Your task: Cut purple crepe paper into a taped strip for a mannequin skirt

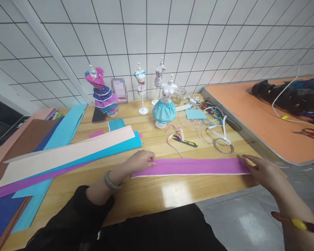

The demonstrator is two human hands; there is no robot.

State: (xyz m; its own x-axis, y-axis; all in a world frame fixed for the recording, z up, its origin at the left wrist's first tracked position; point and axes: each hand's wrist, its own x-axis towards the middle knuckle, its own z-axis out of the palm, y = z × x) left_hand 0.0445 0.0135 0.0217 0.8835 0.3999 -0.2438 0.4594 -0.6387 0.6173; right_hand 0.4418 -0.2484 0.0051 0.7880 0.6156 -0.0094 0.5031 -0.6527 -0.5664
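A long purple crepe-paper strip [196, 166] with a white lower edge lies across the front of the wooden table. My left hand [138, 162] pinches its upper edge close to the left end. At the other end, my right hand [267, 174] has thumb and fingers on the strip; its grip is partly hidden. Just beyond the strip lie a small yellow-and-black cutter tool [187, 142] and a thin pink ribbon [172, 143]. A miniature white dress form in a turquoise skirt [164, 111] stands behind them.
Layered paper strips [68, 150] cover the table's left. Two more mini dress forms [141, 87] and a ruffled doll dress [102, 94] stand by the tiled wall. A ribbon roll [223, 146] sits at right. Red scissors [312, 133] rest on the orange table [238, 118].
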